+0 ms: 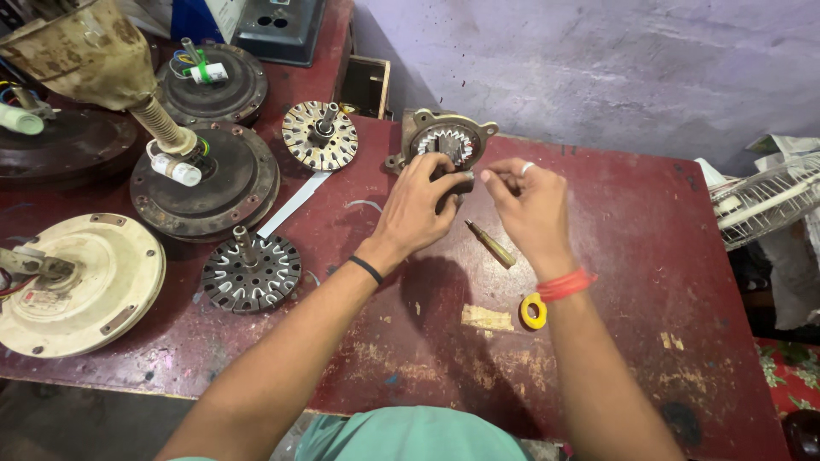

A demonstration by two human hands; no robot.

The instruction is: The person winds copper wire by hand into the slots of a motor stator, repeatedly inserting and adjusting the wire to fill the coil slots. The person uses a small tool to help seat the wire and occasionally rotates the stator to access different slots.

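Left hand [418, 205] clamped on small dark part beside motor housing [444, 141] at table [649, 256] back edge; right hand [530, 201] fingers pinched together, whether holding anything unclear. Housing likely heavy, rigid metal; grip outer rim.

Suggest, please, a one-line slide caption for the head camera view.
Left hand and right hand meet at a small motor housing on a worn red table, fan motors alongside.
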